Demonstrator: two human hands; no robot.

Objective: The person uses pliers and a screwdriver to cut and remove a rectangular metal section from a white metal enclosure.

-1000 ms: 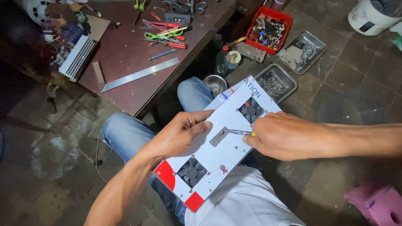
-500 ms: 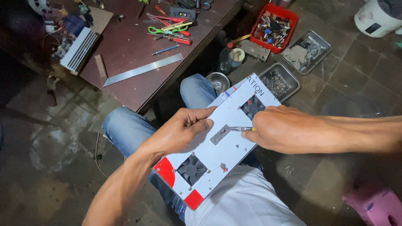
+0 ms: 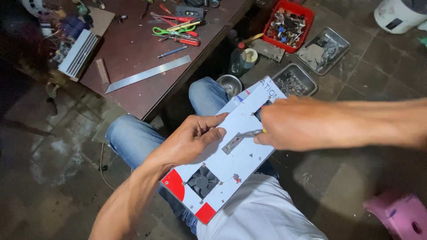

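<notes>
Both hands are on the long light-grey metal panel (image 3: pixel 231 155) that lies across my lap, between my knees in blue jeans. My left hand (image 3: pixel 191 140) lies on the panel's upper edge, at 9 o'clock from the middle slot; the fingers are half curled and the thumb presses along the edge, so it steadies the panel and grips nothing else. My right hand (image 3: pixel 293 124) is closed around a thin tool with a yellow handle (image 3: pixel 250 133), and its metal tip touches the small rectangular slot in the middle of the panel.

Compared with one second ago, the right hand has moved toward 12 o'clock and now covers most of the upper fan opening, and the tool lies flatter against the slot. I judge that the work at this slot continues and is not finished.

About marks: the panel has a red rounded patch and a red corner at its 7 o'clock end, beside the black square fan (image 3: pixel 202 181), and grey printed letters at its 1 o'clock end. At 12 o'clock a red plastic tray of small parts (image 3: pixel 289 24) stands on the floor. At 11 o'clock a steel ruler (image 3: pixel 147 74) lies on the dark brown wooden tabletop (image 3: pixel 133 89).
</notes>
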